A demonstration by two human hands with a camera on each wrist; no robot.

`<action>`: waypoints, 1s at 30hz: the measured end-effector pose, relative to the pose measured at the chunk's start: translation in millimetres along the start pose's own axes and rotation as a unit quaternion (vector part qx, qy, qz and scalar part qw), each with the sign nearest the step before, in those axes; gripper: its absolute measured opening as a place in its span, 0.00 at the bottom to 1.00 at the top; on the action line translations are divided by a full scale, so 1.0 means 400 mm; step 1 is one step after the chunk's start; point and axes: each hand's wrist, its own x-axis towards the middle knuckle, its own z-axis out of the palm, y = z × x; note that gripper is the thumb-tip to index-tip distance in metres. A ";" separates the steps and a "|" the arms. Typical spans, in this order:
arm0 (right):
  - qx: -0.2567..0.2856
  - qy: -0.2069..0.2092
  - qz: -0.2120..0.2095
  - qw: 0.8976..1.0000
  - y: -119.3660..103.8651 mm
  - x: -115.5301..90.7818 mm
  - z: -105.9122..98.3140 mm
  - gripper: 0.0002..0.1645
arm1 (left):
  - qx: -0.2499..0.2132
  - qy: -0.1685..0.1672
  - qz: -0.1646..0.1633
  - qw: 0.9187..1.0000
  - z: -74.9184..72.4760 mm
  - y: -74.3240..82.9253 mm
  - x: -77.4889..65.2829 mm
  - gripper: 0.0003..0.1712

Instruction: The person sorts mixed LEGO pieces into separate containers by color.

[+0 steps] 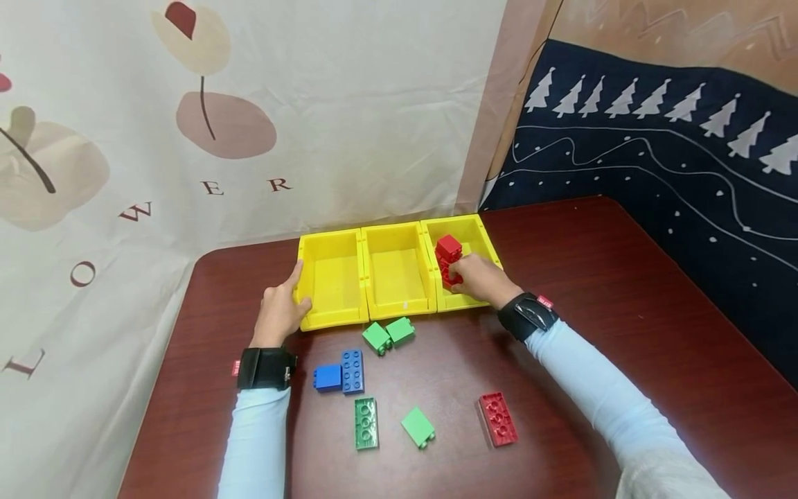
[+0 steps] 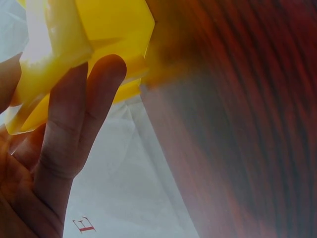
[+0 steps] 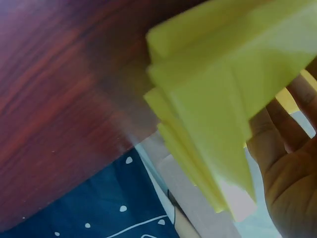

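Three joined yellow bins (image 1: 399, 274) stand in a row at the back of the table. At the left end, my left hand (image 1: 278, 313) holds the outer wall of the left bin, its thumb near the front corner. In the left wrist view, fingers (image 2: 67, 119) lie along that yellow wall. My right hand (image 1: 483, 277) reaches into the right bin, its fingers curled at the red toy bricks (image 1: 449, 249); the fingertips are partly hidden. The right wrist view shows the bin's wall (image 3: 198, 99) beside the hand, with the bricks out of sight.
Two green bricks (image 1: 400, 330) lie just before the middle bin. Two blue bricks (image 1: 327, 378) sit near my left wrist. Closer in are a dark green brick (image 1: 366, 423), a light green brick (image 1: 418, 426) and a red brick (image 1: 498, 419). A curtain (image 1: 349, 125) hangs behind the table.
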 end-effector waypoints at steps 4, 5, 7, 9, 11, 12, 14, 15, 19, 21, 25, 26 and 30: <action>0.030 0.027 0.026 0.999 0.004 -0.028 -0.003 0.14 | -0.003 -0.003 -0.003 1.000 0.005 0.001 0.000 0.45; 0.036 0.039 0.030 0.998 0.003 -0.040 -0.007 0.15 | -0.003 -0.003 -0.003 1.000 0.006 0.002 -0.001 0.45; 0.043 0.070 0.030 0.996 -0.003 -0.073 -0.018 0.16 | -0.002 -0.003 -0.002 1.000 0.007 0.002 -0.001 0.45; 0.044 0.104 0.020 0.993 -0.015 -0.114 -0.030 0.17 | -0.002 -0.003 -0.002 1.000 0.006 0.004 -0.003 0.46; 0.042 0.129 0.005 0.991 -0.032 -0.163 -0.037 0.18 | -0.002 -0.003 -0.001 1.000 0.005 0.005 -0.004 0.46; 0.040 0.141 -0.004 0.989 -0.042 -0.188 -0.037 0.18 | -0.003 -0.002 0.000 1.000 0.005 0.004 -0.004 0.46; 0.035 0.156 -0.024 0.987 -0.062 -0.238 -0.032 0.19 | -0.003 0.002 0.000 1.000 0.002 0.004 -0.005 0.46; 0.032 0.162 -0.032 0.986 -0.071 -0.262 -0.026 0.19 | -0.002 0.005 0.001 1.000 0.001 0.003 -0.005 0.46; 0.012 0.176 -0.057 0.983 -0.101 -0.348 0.009 0.19 | 0.001 0.010 0.002 1.000 0.000 0.000 -0.005 0.46; 0.006 0.175 -0.060 0.983 -0.111 -0.384 0.026 0.19 | 0.001 0.009 0.001 1.000 0.000 0.000 -0.005 0.46; -0.003 0.130 -0.043 0.991 -0.128 -0.442 0.055 0.22 | 0.001 0.006 -0.003 1.000 0.001 0.002 -0.004 0.46; -0.004 0.112 -0.034 0.993 -0.132 -0.453 0.062 0.23 | 0.002 0.005 -0.005 1.000 0.001 0.003 -0.004 0.46; -0.001 0.054 -0.005 0.999 -0.143 -0.484 0.090 0.26 | 0.001 0.000 -0.007 1.000 0.000 0.007 -0.003 0.46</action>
